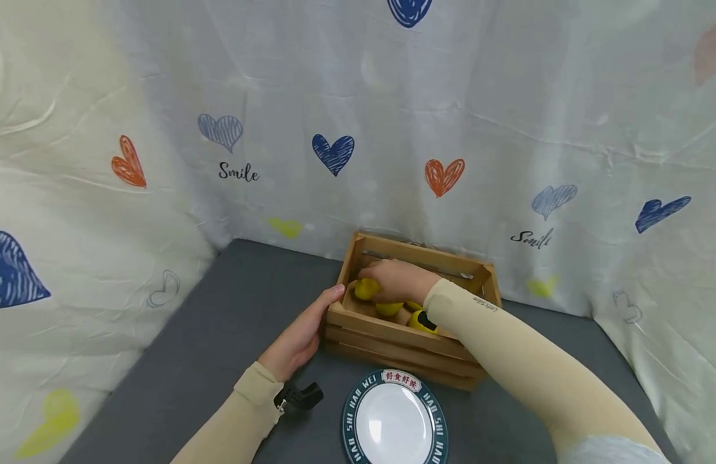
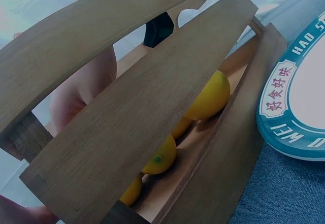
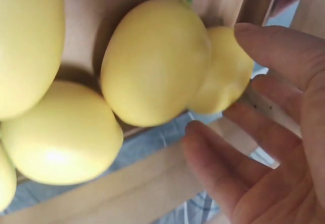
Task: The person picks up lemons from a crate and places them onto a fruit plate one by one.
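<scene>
The slatted wooden crate [image 1: 392,338] stands on the dark tabletop with several yellow lemons inside. At its left end, my left hand [image 1: 296,332] holds the corner, one fingertip up at the rim. My right hand [image 1: 401,280] reaches down into the crate and grips the leftmost lemon [image 1: 366,289]. Up close in the right wrist view, the thumb and fingers [image 3: 274,127] lie around the far lemon [image 3: 231,71], partly hidden behind a nearer lemon [image 3: 152,61]. Through the slats, the left wrist view shows more lemons [image 2: 210,97] on the crate floor.
A round plate [image 1: 350,419] with a dark green lettered rim lies in front of the crate. Behind the crate hangs a white curtain [image 1: 387,212] printed with hearts. A black strap with a camera [image 1: 299,396] is on the left wrist.
</scene>
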`<control>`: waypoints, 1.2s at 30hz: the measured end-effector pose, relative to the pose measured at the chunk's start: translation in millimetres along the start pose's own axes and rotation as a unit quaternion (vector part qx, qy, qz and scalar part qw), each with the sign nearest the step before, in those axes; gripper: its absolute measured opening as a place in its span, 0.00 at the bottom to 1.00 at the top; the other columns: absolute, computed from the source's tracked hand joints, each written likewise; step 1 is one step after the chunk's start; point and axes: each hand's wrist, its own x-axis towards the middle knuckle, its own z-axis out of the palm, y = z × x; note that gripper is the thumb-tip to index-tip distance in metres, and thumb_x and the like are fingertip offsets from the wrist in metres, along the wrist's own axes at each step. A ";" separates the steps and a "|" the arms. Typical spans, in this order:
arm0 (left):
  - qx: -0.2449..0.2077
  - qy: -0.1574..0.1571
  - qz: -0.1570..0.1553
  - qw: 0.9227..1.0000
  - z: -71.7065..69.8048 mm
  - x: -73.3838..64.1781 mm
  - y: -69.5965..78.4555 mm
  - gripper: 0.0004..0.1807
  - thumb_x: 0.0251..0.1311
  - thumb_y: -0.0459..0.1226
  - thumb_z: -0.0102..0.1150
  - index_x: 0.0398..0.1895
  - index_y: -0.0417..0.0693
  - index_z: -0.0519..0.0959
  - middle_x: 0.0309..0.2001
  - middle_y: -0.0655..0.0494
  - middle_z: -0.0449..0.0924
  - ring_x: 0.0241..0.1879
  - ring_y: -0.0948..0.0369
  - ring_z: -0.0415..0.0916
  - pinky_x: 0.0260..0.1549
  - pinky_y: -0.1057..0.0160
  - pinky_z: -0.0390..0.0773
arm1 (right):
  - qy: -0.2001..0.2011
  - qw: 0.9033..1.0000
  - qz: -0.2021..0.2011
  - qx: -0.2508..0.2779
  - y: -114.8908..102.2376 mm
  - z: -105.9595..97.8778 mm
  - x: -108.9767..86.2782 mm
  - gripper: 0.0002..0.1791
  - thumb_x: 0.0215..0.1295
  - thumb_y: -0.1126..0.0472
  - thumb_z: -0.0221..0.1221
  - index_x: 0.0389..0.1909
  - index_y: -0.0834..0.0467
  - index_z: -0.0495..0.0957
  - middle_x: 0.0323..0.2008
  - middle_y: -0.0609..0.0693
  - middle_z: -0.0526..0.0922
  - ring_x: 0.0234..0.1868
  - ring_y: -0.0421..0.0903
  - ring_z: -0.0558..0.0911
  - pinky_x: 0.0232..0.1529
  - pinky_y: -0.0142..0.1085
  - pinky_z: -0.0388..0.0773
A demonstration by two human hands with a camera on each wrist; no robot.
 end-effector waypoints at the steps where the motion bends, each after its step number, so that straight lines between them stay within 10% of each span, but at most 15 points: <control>1: 0.000 0.001 0.001 1.000 -0.2 -0.3 0.0 0.50 0.73 0.66 0.52 0.90 0.59 0.49 0.89 0.47 0.42 0.87 0.43 0.39 0.80 0.27 0.30 | -0.003 1.000 -0.001 -0.003 0.1 1.7 2.3 0.29 0.71 0.59 0.70 0.72 0.55 0.79 0.65 0.54 0.84 0.62 0.55 0.85 0.68 0.51 0.81; 36: 0.024 0.012 0.000 1.000 -0.7 -1.7 4.4 0.52 0.70 0.68 0.53 0.90 0.59 0.50 0.89 0.48 0.39 0.87 0.43 0.35 0.78 0.23 0.26 | -0.072 0.997 0.005 -0.011 -9.8 3.0 20.5 0.28 0.73 0.59 0.70 0.72 0.49 0.80 0.64 0.51 0.85 0.60 0.51 0.82 0.67 0.49 0.81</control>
